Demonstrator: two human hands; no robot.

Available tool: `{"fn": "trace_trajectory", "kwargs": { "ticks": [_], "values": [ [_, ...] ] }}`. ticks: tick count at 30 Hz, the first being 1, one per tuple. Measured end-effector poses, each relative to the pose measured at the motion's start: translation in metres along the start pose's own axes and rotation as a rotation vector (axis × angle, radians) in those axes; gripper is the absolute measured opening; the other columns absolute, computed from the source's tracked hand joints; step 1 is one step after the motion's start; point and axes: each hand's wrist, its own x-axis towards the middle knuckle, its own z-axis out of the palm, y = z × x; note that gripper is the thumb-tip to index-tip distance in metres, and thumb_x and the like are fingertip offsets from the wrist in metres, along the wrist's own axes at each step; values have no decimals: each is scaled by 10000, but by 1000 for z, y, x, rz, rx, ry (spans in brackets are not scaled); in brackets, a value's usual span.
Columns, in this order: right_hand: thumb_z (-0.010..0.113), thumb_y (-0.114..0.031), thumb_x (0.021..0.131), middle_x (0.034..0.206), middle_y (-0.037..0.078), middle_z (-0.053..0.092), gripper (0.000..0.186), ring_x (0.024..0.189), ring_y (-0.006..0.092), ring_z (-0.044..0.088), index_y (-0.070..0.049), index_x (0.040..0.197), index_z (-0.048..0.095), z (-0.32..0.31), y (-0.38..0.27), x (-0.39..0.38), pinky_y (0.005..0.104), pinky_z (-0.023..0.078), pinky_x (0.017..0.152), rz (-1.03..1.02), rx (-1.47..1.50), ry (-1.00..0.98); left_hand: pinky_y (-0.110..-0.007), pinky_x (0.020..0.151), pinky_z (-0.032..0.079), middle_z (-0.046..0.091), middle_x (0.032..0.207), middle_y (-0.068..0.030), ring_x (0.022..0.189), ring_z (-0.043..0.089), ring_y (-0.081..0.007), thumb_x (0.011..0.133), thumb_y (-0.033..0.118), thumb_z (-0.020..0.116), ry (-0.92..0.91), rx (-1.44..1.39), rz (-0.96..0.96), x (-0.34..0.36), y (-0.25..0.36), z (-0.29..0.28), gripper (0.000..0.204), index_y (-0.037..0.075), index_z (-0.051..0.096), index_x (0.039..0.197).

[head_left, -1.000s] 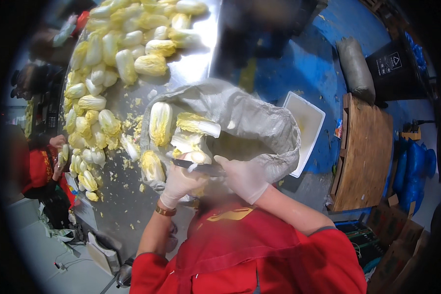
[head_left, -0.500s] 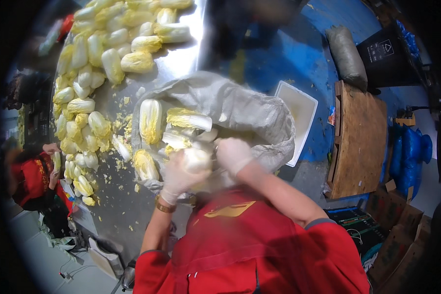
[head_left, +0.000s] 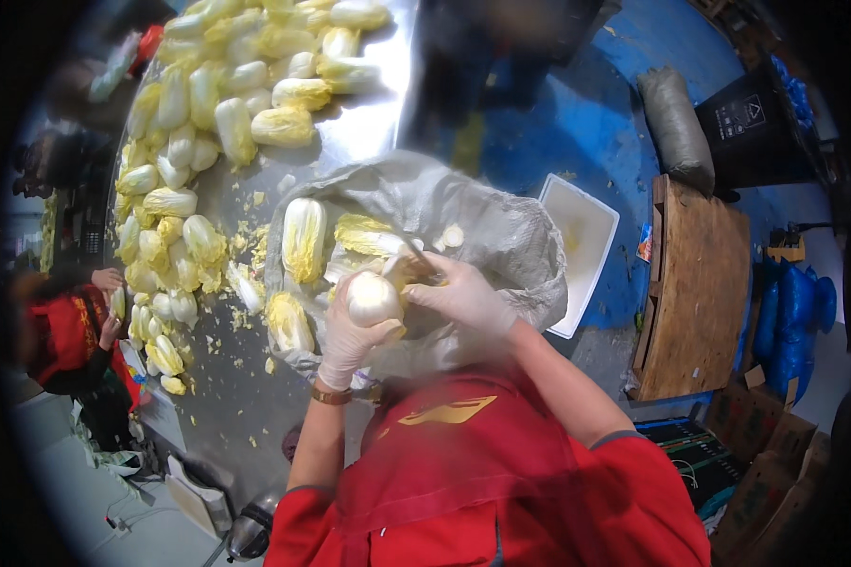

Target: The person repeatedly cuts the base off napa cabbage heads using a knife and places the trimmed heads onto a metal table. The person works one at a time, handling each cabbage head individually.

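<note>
In my gloved left hand (head_left: 348,335) is a napa cabbage (head_left: 373,300), its round white base turned up toward me. My gloved right hand (head_left: 463,295) is closed round a small knife (head_left: 414,249), of which only a thin, blurred blade shows, beside a loose pale leaf at the cabbage. Both hands are over an open grey woven sack (head_left: 525,213). A cut white stem end (head_left: 452,235) lies on the sack's inner side. Around the sack's left part lie a whole cabbage (head_left: 303,241), a yellow leafy one (head_left: 289,323) and loose outer leaves (head_left: 364,234).
A heap of napa cabbages (head_left: 236,132) covers the metal table's (head_left: 227,378) far left, with leaf scraps nearby. Right of the sack are a white box (head_left: 596,241), a wooden pallet (head_left: 700,283) and a stuffed sack (head_left: 676,128). A co-worker in red (head_left: 66,331) is at far left.
The cabbage in my left hand has turned base up and is steadier. My right hand has opened slightly toward it with the knife. A cut stem end now shows on the sack.
</note>
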Motion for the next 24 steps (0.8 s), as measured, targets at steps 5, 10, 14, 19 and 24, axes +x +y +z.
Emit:
{"fn": "trace_trajectory", "kwargs": {
  "ticks": [5,10,14,19,24],
  "values": [
    [700,-232,855,1039,103,693,387,926,179,645,-30,1178,632,14,6,12,303,510,828,107,-128,102,-316,881,504,631,1129,-80,989,626,-180,681,452,838,-22,-383,43,1,0,5,838,-6,509,1301],
    [705,-322,859,826,106,697,355,751,154,661,-38,1066,658,17,-9,-2,299,513,697,-15,-93,265,-331,899,514,627,1173,-104,1040,623,-192,761,651,700,11,-579,-30,-1,9,9,941,-17,437,1370],
    [715,-328,875,659,4,596,315,536,48,499,-40,991,659,26,5,8,235,394,489,101,209,-36,-360,956,490,584,1270,-145,1135,585,-232,763,753,594,-80,-788,37,-5,-11,13,1008,-9,409,1396],
    [730,-297,864,661,-29,535,328,478,15,383,-55,1065,635,17,-45,-6,198,286,428,300,421,-182,-341,982,460,580,1265,-128,1136,573,-206,813,686,606,17,-713,73,-2,4,12,922,-8,418,1389],
    [714,-234,855,805,0,660,308,615,71,561,-37,1082,650,38,-7,2,259,462,564,15,289,54,-306,914,465,604,1130,-81,1026,578,-158,840,424,721,123,-220,69,0,37,12,645,2,496,1273]
  ]
}}
